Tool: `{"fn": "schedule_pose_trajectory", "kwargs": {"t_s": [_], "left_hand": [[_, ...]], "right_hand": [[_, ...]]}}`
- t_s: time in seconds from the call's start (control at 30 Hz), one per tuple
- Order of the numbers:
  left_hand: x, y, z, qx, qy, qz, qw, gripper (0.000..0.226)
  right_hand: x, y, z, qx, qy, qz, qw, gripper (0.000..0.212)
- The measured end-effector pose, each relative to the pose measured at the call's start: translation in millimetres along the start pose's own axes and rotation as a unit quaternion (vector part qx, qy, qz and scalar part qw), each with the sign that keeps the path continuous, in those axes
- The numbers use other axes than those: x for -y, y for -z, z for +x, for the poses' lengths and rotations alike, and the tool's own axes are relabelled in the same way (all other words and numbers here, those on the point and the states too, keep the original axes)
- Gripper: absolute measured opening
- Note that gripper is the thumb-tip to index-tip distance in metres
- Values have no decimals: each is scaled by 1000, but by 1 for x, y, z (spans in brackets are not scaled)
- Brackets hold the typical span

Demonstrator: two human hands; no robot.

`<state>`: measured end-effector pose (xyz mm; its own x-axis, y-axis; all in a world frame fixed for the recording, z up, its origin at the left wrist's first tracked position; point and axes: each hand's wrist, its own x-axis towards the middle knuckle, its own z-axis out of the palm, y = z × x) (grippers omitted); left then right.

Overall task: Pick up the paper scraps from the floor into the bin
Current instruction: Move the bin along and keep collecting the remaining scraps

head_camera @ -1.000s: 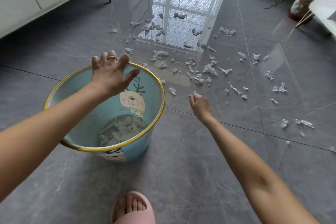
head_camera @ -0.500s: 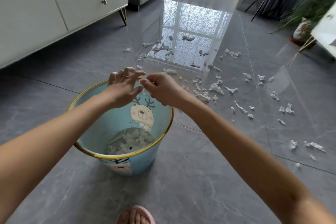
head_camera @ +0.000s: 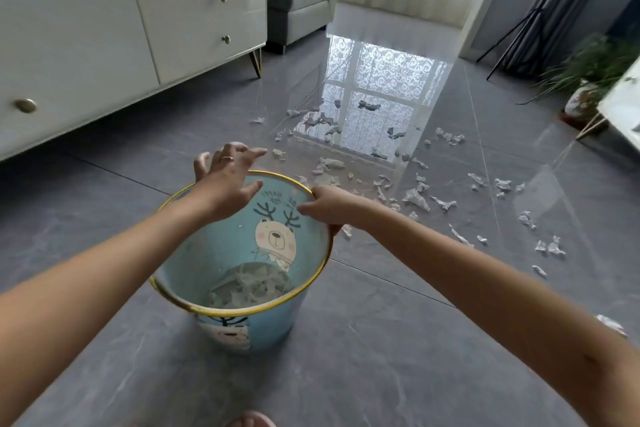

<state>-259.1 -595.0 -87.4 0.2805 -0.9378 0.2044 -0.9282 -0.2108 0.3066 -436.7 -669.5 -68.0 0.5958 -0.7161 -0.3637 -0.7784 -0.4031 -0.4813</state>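
Two hands are at the bin (head_camera: 214, 253): my right hand (head_camera: 334, 209) grips the gold rim (head_camera: 242, 311) on its right side, fingers curled over the edge; my left hand (head_camera: 227, 184) hovers over the far rim, fingers spread, holding nothing. Most paper scraps (head_camera: 415, 198) lie scattered on the glossy floor (head_camera: 381, 357) beyond; some sit inside. I judge them light, crumpled, soft: pinch each by a raised fold.
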Motion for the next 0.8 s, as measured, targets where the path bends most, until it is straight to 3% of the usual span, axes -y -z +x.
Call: {"fn": "schedule_pose_trajectory", "kwargs": {"t_s": [0.2, 0.37, 0.43, 0.53, 0.63, 0.73, 0.8], "left_hand": [[6, 11, 56, 125, -164, 51, 977, 54], [25, 23, 97, 296, -159, 38, 941, 19], [36, 27, 103, 314, -144, 23, 938, 11], [61, 33, 109, 313, -146, 14, 939, 12], [85, 39, 121, 302, -165, 24, 939, 14], [103, 36, 137, 300, -155, 7, 941, 14], [106, 30, 147, 310, -151, -14, 938, 21]], "right_hand": [[10, 3, 21, -74, 103, 7, 992, 18], [50, 7, 66, -85, 146, 23, 985, 8], [58, 7, 76, -70, 148, 45, 985, 7], [59, 16, 85, 32, 103, 122, 987, 21], [50, 35, 93, -8, 61, 153, 986, 30], [32, 45, 97, -15, -5, 48, 999, 32], [20, 49, 96, 63, -66, -87, 992, 36]]}}
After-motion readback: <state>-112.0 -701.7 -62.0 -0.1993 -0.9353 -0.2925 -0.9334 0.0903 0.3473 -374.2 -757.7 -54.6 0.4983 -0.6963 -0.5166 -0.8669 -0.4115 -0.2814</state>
